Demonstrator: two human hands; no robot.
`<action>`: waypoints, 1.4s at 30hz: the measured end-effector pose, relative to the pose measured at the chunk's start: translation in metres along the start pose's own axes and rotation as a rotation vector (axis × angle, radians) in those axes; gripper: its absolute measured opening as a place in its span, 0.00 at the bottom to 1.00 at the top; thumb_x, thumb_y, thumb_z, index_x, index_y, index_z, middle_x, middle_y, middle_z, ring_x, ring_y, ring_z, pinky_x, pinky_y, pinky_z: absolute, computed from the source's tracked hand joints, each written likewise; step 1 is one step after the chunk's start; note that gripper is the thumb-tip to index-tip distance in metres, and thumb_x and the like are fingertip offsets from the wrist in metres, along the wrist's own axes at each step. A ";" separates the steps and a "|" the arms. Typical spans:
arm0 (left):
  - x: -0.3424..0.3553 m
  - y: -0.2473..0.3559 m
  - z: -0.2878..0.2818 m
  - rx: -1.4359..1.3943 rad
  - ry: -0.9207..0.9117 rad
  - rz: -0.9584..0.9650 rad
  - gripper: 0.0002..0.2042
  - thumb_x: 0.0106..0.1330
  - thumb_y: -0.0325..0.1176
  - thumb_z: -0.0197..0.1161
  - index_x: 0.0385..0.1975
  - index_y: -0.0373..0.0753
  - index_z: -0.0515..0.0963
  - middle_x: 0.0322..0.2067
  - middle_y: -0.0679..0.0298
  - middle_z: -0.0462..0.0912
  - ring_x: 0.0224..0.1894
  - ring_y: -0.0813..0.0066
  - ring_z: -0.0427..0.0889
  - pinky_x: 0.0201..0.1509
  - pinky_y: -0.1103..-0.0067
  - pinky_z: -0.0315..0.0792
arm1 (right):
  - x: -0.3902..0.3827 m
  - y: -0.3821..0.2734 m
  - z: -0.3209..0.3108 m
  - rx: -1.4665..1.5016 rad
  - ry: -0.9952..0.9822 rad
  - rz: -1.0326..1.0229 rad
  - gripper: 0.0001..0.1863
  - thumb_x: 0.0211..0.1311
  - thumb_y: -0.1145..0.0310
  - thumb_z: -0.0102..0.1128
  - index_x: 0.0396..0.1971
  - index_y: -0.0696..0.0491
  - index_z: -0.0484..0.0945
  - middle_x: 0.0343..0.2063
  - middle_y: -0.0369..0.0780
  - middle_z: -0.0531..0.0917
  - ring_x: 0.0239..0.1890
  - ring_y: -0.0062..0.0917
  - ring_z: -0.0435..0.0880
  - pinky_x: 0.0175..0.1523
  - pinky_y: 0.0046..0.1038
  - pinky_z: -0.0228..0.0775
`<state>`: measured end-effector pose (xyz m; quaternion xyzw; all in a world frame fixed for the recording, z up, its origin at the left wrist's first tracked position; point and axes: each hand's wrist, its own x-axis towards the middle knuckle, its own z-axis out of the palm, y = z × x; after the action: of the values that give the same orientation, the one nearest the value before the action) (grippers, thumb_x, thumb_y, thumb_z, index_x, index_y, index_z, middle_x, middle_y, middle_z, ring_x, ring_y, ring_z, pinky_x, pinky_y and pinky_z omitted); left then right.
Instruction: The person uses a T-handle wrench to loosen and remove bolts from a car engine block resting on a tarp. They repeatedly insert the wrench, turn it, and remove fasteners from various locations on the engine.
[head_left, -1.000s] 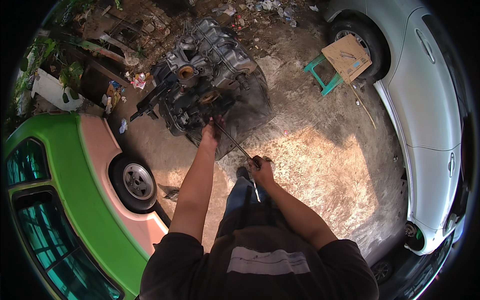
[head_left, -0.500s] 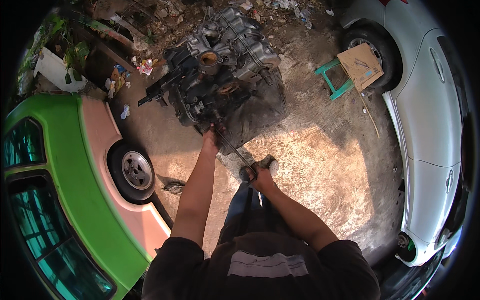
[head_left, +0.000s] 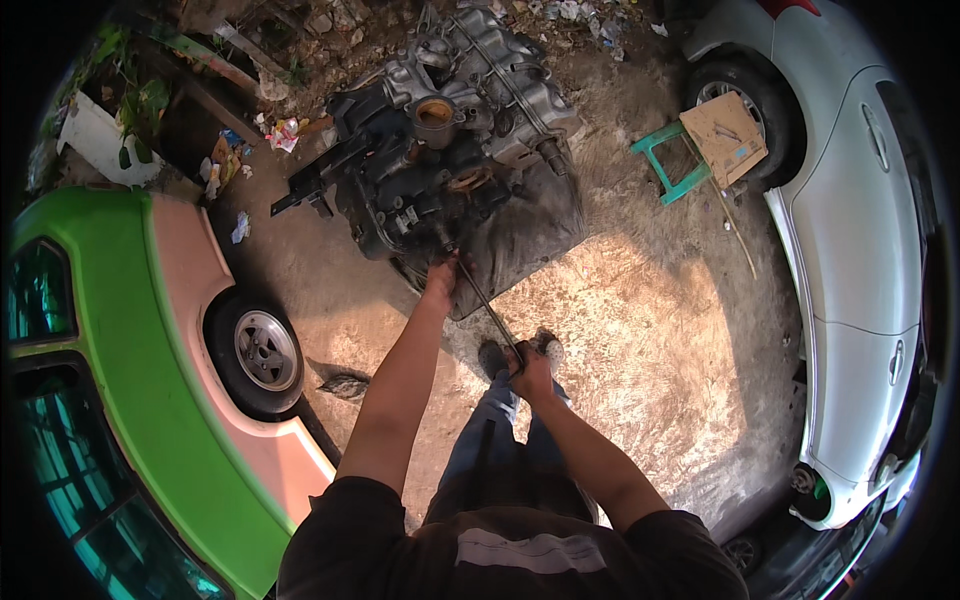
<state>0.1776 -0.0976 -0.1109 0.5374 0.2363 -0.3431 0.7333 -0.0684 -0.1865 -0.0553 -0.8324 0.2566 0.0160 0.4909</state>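
A dirty engine block (head_left: 410, 190), black and silver with a rusty round opening, lies on a dark sheet (head_left: 530, 250) at upper middle. My left hand (head_left: 442, 275) is closed round the far part of a long metal bar (head_left: 485, 305), right beside a dark fitting at the engine's lower side. My right hand (head_left: 530, 368) grips the bar's nearer part, just above my shoes. The bar slants from the engine toward me; its exact joint with the engine is partly hidden by my left fingers.
A green-and-pink car (head_left: 170, 320) stands close on the left, a silver car (head_left: 855, 250) on the right. A turquoise stool (head_left: 665, 185) bears a cardboard piece (head_left: 725, 135) by the silver car's wheel. Scraps and broken boards (head_left: 215, 90) lie along the back.
Both my hands have shifted rightward in the picture along with the bar, and my right hand sits lower. The engine appears farther up and right. More of my legs and shoes shows.
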 end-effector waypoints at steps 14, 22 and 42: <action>0.002 -0.015 0.039 0.058 0.065 0.131 0.15 0.70 0.35 0.58 0.51 0.34 0.71 0.38 0.60 0.81 0.29 0.69 0.81 0.34 0.72 0.78 | 0.020 0.043 -0.002 0.054 0.094 -0.074 0.07 0.65 0.68 0.53 0.30 0.56 0.75 0.20 0.50 0.78 0.26 0.48 0.79 0.32 0.41 0.69; 0.014 -0.029 0.052 0.000 0.145 0.235 0.18 0.69 0.33 0.60 0.56 0.35 0.68 0.46 0.60 0.80 0.34 0.69 0.79 0.38 0.74 0.79 | 0.031 0.070 0.003 0.108 0.065 -0.079 0.08 0.65 0.64 0.55 0.35 0.54 0.75 0.23 0.55 0.77 0.30 0.54 0.76 0.37 0.47 0.68; 0.080 -0.025 0.044 -0.424 0.128 0.220 0.13 0.69 0.41 0.60 0.44 0.39 0.76 0.34 0.60 0.82 0.33 0.68 0.80 0.38 0.72 0.77 | 0.047 0.061 0.000 0.210 0.115 -0.070 0.12 0.66 0.59 0.55 0.34 0.55 0.76 0.22 0.52 0.79 0.28 0.52 0.79 0.32 0.46 0.70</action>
<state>0.2098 -0.1635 -0.1699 0.4147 0.2892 -0.1692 0.8460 -0.0546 -0.2300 -0.1178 -0.7843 0.2554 -0.0761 0.5602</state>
